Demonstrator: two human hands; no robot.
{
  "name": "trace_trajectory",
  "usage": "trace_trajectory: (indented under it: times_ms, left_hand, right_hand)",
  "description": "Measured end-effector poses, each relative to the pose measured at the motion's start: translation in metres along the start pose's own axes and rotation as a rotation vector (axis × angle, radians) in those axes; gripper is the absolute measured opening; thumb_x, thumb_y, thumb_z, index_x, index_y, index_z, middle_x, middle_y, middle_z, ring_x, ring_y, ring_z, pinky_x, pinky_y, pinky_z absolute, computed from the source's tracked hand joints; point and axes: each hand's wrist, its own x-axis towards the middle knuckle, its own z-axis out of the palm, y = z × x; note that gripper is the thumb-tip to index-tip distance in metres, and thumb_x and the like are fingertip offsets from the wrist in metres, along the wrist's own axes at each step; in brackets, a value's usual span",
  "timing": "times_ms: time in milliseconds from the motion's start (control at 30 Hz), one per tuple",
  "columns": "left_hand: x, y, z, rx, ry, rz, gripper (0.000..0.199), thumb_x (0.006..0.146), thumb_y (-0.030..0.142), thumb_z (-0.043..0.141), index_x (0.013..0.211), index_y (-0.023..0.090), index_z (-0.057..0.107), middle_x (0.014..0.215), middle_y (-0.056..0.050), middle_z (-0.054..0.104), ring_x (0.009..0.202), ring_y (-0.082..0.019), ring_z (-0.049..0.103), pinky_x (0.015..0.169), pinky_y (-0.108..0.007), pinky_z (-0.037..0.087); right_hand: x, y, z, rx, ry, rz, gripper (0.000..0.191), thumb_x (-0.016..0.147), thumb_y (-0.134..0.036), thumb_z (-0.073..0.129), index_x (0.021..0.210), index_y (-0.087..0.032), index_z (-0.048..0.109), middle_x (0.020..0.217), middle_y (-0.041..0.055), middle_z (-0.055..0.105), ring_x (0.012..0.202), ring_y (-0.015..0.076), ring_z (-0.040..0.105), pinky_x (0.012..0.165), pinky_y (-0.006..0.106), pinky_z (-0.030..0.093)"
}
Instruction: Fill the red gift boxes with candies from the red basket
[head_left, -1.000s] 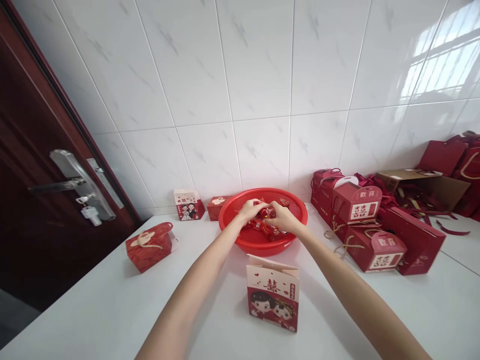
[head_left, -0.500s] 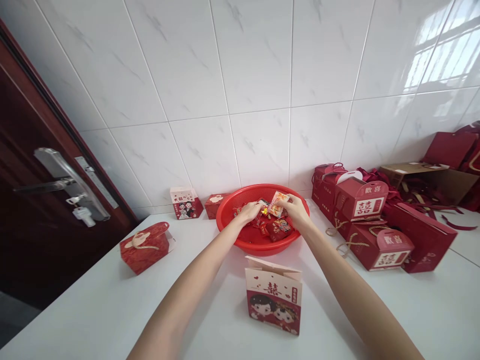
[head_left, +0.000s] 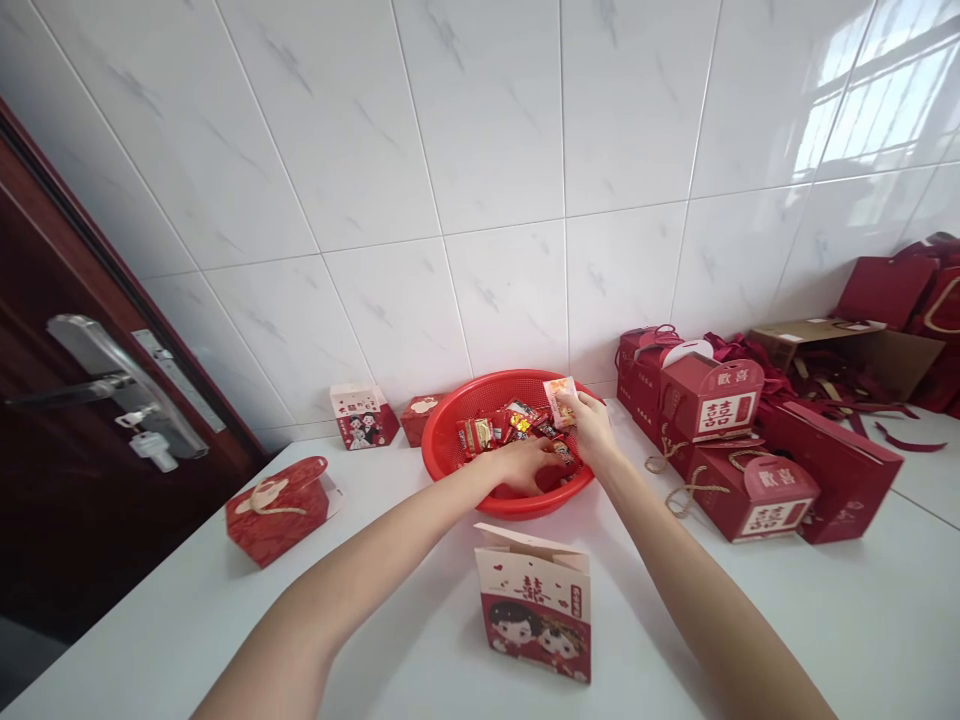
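My right hand [head_left: 590,428] pinches a small pale packet with orange and pink print [head_left: 559,400] above the right side of a red plastic basket [head_left: 439,465]. Down inside the basket, my left hand [head_left: 527,466] reaches among the wrapped sweets [head_left: 517,422], its fingers apart and bent over them, with some fingertips partly hidden. The sweets have red, gold and dark wrappers. In front of the basket stands an upright cream-and-red paper gift box [head_left: 534,612] with two cartoon figures, its top flaps apart.
A red box with a rope handle [head_left: 276,510] sits on the left of the white table [head_left: 180,620]. Against the tiled wall stand a small printed box [head_left: 365,417] and a red one [head_left: 418,415]. Stacked red gift boxes [head_left: 712,400] and an open carton [head_left: 896,365] are on the right.
My left hand has moved right and nearer across the basket, uncovering sweets on its left side. The right hand still holds the packet near the rim. The view has shifted slightly.
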Motion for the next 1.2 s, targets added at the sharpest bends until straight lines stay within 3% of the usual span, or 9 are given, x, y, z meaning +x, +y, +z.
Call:
trace_trajectory:
  times_ms: [167,267,400,500,633,767,967,1067,1200]
  left_hand:
    - [0.009,-0.008,0.001,-0.132,0.202,-0.127,0.039,0.050,0.012,0.079,0.087,0.025,0.076,0.099,-0.009,0.068,0.092,-0.035,0.067,0.087,-0.040,0.051]
    - [0.010,-0.018,-0.006,-0.236,0.316,-0.226,0.031,0.053,0.008,0.073,0.080,0.023,0.072,0.086,-0.007,0.069,0.084,-0.031,0.067,0.082,-0.037,0.051]
    - [0.005,-0.035,-0.018,-0.347,0.568,-0.350,0.039,0.065,0.007,0.063,0.101,0.022,0.068,0.103,-0.006,0.071,0.098,-0.026,0.066,0.089,-0.034,0.049]
    - [0.000,-0.044,-0.024,-0.583,0.763,-0.453,0.043,0.067,0.006,0.062,0.107,0.018,0.063,0.116,-0.008,0.068,0.094,-0.022,0.065,0.085,-0.032,0.050]
    - [-0.003,-0.042,-0.028,-0.843,0.874,-0.425,0.048,0.065,0.006,0.064,0.111,0.016,0.060,0.124,-0.010,0.063,0.101,-0.020,0.063,0.084,-0.029,0.050]
    - [-0.005,-0.036,-0.028,-1.012,0.925,-0.286,0.048,0.063,0.011,0.070,0.110,0.019,0.062,0.128,-0.009,0.063,0.118,-0.023,0.058,0.093,-0.031,0.049]
    - [-0.004,-0.040,-0.022,-1.120,0.888,-0.122,0.052,0.061,0.015,0.076,0.111,0.020,0.066,0.131,-0.010,0.063,0.129,-0.027,0.054,0.101,-0.035,0.047]
    - [-0.004,-0.041,-0.023,-1.157,0.883,-0.107,0.053,0.060,0.017,0.080,0.112,0.020,0.068,0.126,-0.010,0.067,0.124,-0.027,0.058,0.100,-0.036,0.048]
    - [-0.003,-0.038,-0.026,-1.250,0.774,-0.177,0.044,0.063,0.028,0.085,0.103,0.017,0.071,0.108,-0.009,0.074,0.099,-0.025,0.069,0.087,-0.036,0.055]
  right_hand:
    - [0.001,0.000,0.000,0.015,0.012,0.000,0.025,0.054,-0.038,0.075,0.065,-0.021,0.060,0.060,-0.0012,0.062,0.055,0.0138,0.054,0.049,0.025,0.043]
    - [0.003,0.001,0.000,0.018,0.016,-0.001,0.027,0.056,-0.041,0.074,0.065,-0.022,0.057,0.061,-0.0006,0.062,0.056,0.0150,0.054,0.050,0.027,0.044]
    - [0.006,0.004,0.000,0.014,0.014,0.015,0.026,0.057,-0.041,0.073,0.065,-0.023,0.056,0.061,-0.0002,0.062,0.057,0.0160,0.055,0.052,0.028,0.047]
    - [0.006,0.004,0.000,0.014,0.009,0.030,0.025,0.058,-0.040,0.074,0.066,-0.022,0.058,0.064,0.0010,0.065,0.060,0.0173,0.058,0.055,0.029,0.050]
    - [0.003,0.001,0.002,0.031,-0.013,0.044,0.026,0.055,-0.038,0.076,0.069,-0.021,0.063,0.069,0.0022,0.068,0.062,0.0169,0.060,0.055,0.028,0.049]
    - [-0.002,0.001,0.003,0.030,-0.084,0.055,0.030,0.054,-0.040,0.080,0.071,-0.020,0.065,0.074,0.0017,0.069,0.064,0.0163,0.061,0.055,0.027,0.048]
    - [-0.001,0.008,0.003,0.022,-0.160,0.104,0.032,0.053,-0.038,0.083,0.077,-0.020,0.072,0.071,0.0020,0.069,0.061,0.0158,0.059,0.055,0.027,0.049]
    - [0.002,0.010,0.002,0.019,-0.181,0.080,0.031,0.054,-0.038,0.083,0.077,-0.019,0.073,0.070,0.0034,0.070,0.059,0.0165,0.059,0.055,0.028,0.048]
    - [0.004,0.009,0.001,0.021,-0.126,0.012,0.029,0.054,-0.039,0.083,0.072,-0.019,0.073,0.070,0.0043,0.071,0.060,0.0177,0.060,0.055,0.029,0.047]
